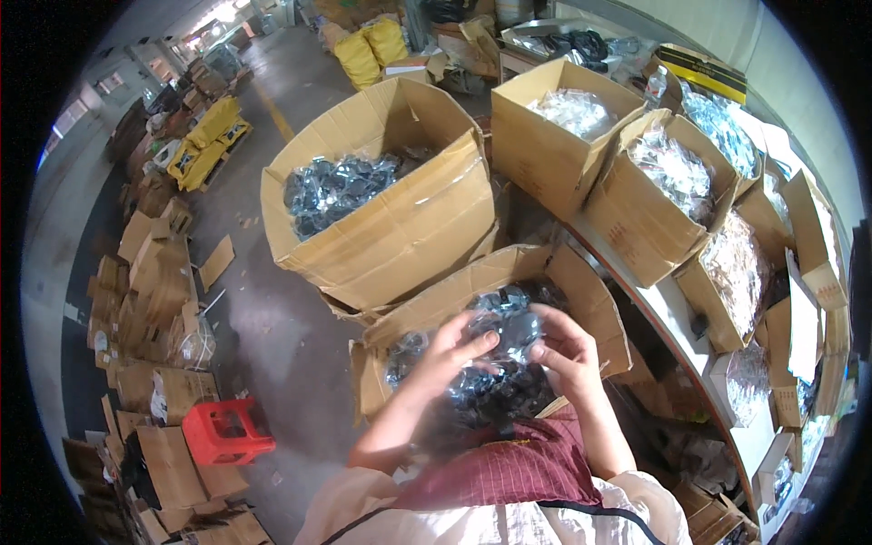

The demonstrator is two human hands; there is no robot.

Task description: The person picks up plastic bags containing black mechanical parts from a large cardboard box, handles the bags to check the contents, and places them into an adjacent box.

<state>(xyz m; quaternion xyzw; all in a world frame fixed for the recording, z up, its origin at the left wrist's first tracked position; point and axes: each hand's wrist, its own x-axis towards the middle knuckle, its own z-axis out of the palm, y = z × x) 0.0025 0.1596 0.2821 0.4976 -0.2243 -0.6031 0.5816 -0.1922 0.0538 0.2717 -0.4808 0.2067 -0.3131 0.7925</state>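
Between my two hands is a dark item in a clear plastic bag point(520, 332); its exact kind does not show. My left hand point(460, 343) grips it from the left, thumb on top. On the other side my right hand point(565, 347) holds its right edge with curled fingers. Both hands are over an open cardboard box point(427, 307) right in front of me. Inside that box lie many similar dark bagged pieces point(490, 391), partly hidden by my hands and forearms.
Beyond stands a larger cardboard box point(400, 245) holding dark bagged pieces point(341, 191). A curved table point(677, 331) on the right carries several boxes of clear-bagged goods point(668, 173). A red plastic stool point(227, 431) is at the left, beside stacked cartons point(136, 300). Yellow sacks point(372, 53) stand farther back.
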